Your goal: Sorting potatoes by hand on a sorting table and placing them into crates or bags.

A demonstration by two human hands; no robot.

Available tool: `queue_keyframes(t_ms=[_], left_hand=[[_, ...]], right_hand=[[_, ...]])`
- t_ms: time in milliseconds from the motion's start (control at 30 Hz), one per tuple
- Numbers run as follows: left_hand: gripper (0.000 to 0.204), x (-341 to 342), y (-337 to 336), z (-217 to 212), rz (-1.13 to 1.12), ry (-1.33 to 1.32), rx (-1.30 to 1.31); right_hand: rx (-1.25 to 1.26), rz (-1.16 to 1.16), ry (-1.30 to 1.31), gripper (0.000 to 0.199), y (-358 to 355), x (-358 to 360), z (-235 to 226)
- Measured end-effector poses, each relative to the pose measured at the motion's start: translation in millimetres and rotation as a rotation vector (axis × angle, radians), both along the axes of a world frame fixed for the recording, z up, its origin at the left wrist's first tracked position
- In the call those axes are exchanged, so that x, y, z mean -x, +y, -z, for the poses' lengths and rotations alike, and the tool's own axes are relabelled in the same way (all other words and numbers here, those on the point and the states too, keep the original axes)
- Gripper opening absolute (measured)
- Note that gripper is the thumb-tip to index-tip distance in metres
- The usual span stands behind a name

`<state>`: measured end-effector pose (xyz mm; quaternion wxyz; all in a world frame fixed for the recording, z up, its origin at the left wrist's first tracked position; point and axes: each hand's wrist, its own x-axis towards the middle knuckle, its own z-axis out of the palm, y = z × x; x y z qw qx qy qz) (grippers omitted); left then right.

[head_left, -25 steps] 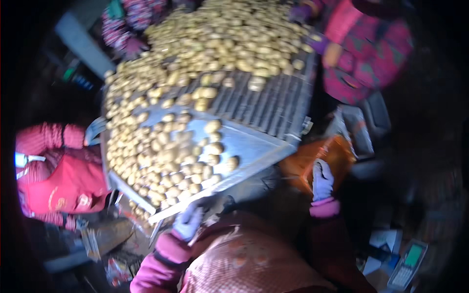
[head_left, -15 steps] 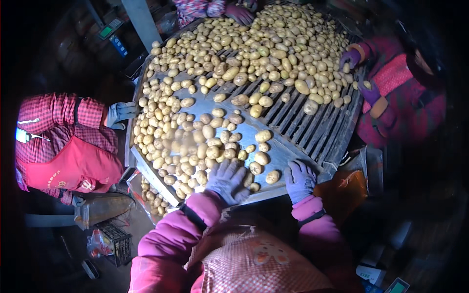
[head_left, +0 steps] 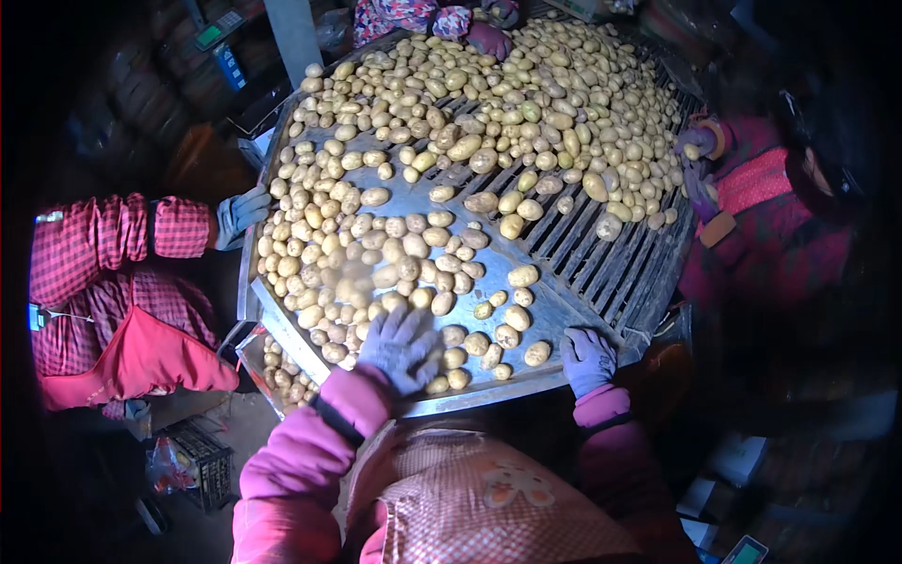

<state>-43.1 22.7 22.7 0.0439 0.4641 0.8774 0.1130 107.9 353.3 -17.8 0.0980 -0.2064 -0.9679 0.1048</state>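
**Both my gloved hands out in front, palms down**

My left hand [head_left: 402, 346] sits at about eleven o'clock from my chest, in a grey knit glove, fingers spread wide and pointing toward twelve, palm flat and facing down. The wrist is straight, and my left forearm, in a pink padded sleeve, runs back from it toward seven o'clock, elbow bent low at my side. My right hand [head_left: 588, 359] lies at about one o'clock, in a purplish glove, fingers loosely together and slightly curled, palm down, grasping nothing. Its pink-sleeved forearm drops almost straight back toward six o'clock. The two hands are well apart.
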Motion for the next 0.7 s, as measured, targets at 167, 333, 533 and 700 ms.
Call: queue_keyframes(t_ms=[167,333,533,700], left_hand=[[0.057,-53,-42,0,-0.077,-0.205,0.007],[0.060,-50,-43,3,-0.106,-0.276,0.021],[0.057,-56,-40,-4,-0.176,-0.220,-0.027],[0.046,-27,-16,-10,-0.348,-0.247,-0.259]], right_hand=[[0.095,-0.155,0.083,0.020,-20,41,-32],[-0.139,-0.591,-0.115,0.019,-88,123,-41],[-0.192,-0.561,-0.549,0.019,-101,161,-33],[1.029,-0.340,-0.328,0.033,-64,150,-52]])
